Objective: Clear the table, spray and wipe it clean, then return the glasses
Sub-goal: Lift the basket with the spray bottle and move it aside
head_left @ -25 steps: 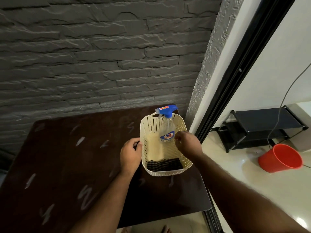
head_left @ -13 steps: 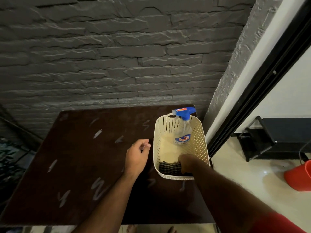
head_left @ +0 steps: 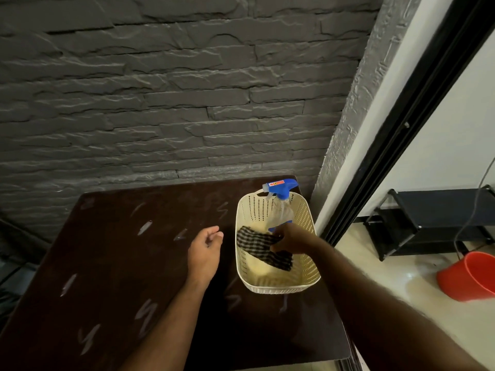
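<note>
Because the dark counter (head_left: 112,263) carries pale smears across its top and no glasses, it seems cleared and waiting for spray and wipe. At its far right corner sits a cream perforated basket (head_left: 308,266), keeping the supplies within reach. A blue-triggered spray bottle (head_left: 280,207) leans against the basket's far wall. The right hand (head_left: 290,238) pinches the checked cloth (head_left: 257,245) and holds it partly raised, likely to take it out. The left hand (head_left: 205,250) hovers beside the basket, fingers loosely curled, empty.

Looked like home: dark stone-clad wall (head_left: 160,89), tiled floor (head_left: 401,303), low black shoe rack (head_left: 434,223), red bucket (head_left: 468,277) by doorway.
</note>
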Motion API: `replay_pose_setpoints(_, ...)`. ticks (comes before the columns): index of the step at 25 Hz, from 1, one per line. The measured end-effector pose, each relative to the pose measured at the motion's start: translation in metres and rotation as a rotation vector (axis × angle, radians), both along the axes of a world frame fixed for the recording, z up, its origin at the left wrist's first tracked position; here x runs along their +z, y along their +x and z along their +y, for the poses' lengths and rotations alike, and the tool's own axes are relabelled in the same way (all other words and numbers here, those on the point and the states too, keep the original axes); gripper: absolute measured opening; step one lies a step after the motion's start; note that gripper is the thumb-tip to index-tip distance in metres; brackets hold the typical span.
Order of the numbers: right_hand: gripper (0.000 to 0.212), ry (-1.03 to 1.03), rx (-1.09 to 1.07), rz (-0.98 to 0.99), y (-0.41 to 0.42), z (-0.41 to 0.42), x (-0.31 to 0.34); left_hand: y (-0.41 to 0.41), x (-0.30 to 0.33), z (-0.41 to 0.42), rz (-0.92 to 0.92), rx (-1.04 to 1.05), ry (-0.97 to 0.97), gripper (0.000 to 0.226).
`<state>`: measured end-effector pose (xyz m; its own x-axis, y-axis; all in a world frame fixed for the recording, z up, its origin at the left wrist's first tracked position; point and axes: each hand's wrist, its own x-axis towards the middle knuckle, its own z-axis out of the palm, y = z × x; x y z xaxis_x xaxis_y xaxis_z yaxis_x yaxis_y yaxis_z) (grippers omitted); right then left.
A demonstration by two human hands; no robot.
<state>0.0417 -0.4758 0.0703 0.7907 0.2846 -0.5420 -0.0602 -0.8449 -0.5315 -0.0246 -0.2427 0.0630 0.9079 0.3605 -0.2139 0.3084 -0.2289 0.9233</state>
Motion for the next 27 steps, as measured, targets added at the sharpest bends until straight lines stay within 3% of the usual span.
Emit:
replay_pose_setpoints(3,0.017,0.247,-0.147,-0.013,-0.011,0.011,0.033,-0.002,0.013,-0.008,0.020,0.005,-0.104,0.017)
replay_pose_setpoints(8,0.019,0.558,-0.319,0.032,-0.034,0.051,0.059,-0.002,0.036,-0.015,0.126,-0.083,-0.512,0.043)
replay_pose_setpoints(11,0.013,0.598,-0.353,-0.001,-0.046,0.082,0.057,0.002,0.046,-0.007,0.109,-0.080,-0.636,0.038)
replay_pose_setpoints(15,0.007,0.603,-0.434,-0.076,-0.059,0.106,0.049,0.010,0.047,0.015,0.138,-0.036,-0.619,0.025)
replay_pose_setpoints(22,0.039,0.475,-0.935,-0.246,-0.039,0.052,0.041,0.021,0.056,0.040,0.126,-0.015,-0.597,0.023)
replay_pose_setpoints(27,0.074,0.410,-0.986,-0.301,-0.010,0.028,0.039,0.025,0.063,0.048,0.103,-0.047,-0.611,0.026)
